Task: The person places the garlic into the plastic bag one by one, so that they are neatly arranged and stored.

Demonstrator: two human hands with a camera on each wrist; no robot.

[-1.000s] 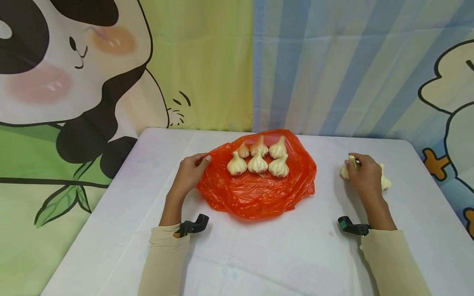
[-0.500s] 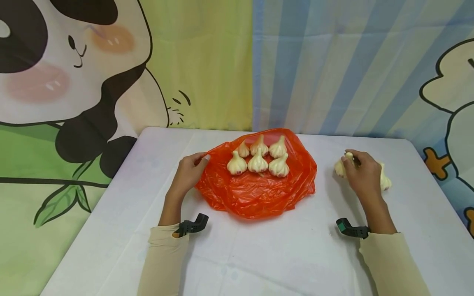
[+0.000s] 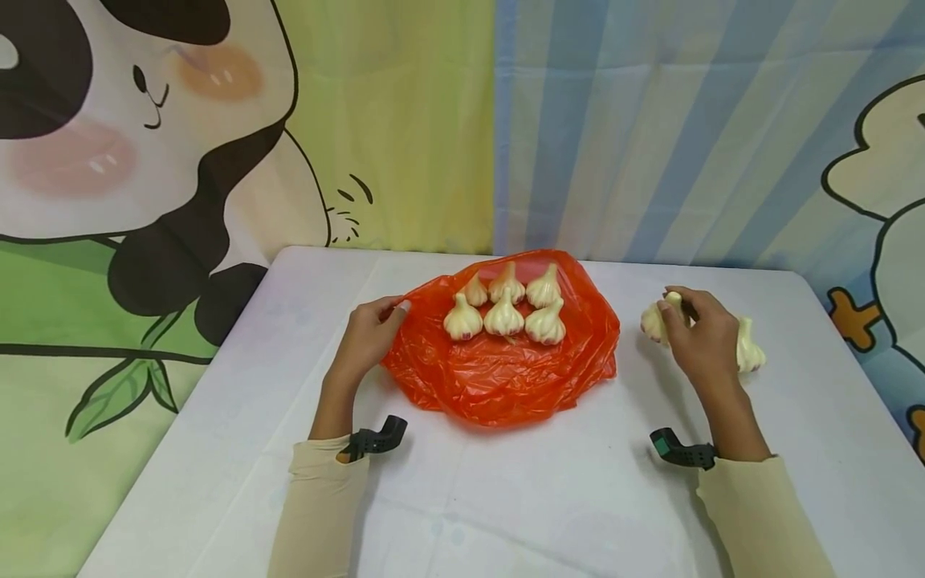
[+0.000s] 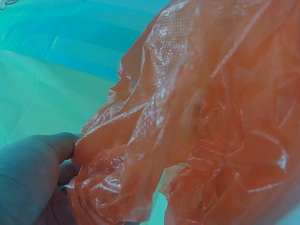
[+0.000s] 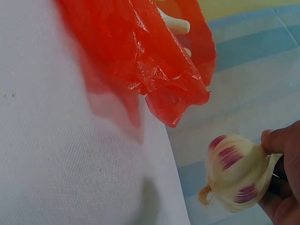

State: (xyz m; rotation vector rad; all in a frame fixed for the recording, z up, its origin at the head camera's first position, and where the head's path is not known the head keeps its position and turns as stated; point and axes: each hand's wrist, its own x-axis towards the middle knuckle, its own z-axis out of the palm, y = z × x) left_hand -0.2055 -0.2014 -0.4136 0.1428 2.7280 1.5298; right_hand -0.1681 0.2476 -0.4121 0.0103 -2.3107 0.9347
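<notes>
My left hand (image 3: 368, 341) pinches the left edge of a red plastic bag (image 3: 491, 389) that lies spread open on the table. In the left wrist view the thumb presses on the crinkled bag film (image 4: 140, 136). Several garlic bulbs (image 3: 503, 319) sit in two rows inside the bag. To the right of the bag, my right hand (image 3: 704, 341) pinches a garlic bulb (image 3: 654, 323) by its stem. That bulb (image 5: 239, 173) shows purple streaks and a tuft of roots in the right wrist view, apart from the bag. Another garlic bulb (image 3: 750, 349) lies on the table, partly behind the right hand.
The table has a white cloth (image 3: 520, 498). Behind it hangs a curtain (image 3: 405, 120) printed with a panda and stripes. A black wrist camera (image 3: 379, 437) sits on the left wrist, and another wrist camera (image 3: 682, 449) on the right.
My right hand has moved left and slightly away from me with the garlic bulb, uncovering more of the bulb behind it. The left hand and the bag have hardly moved.
</notes>
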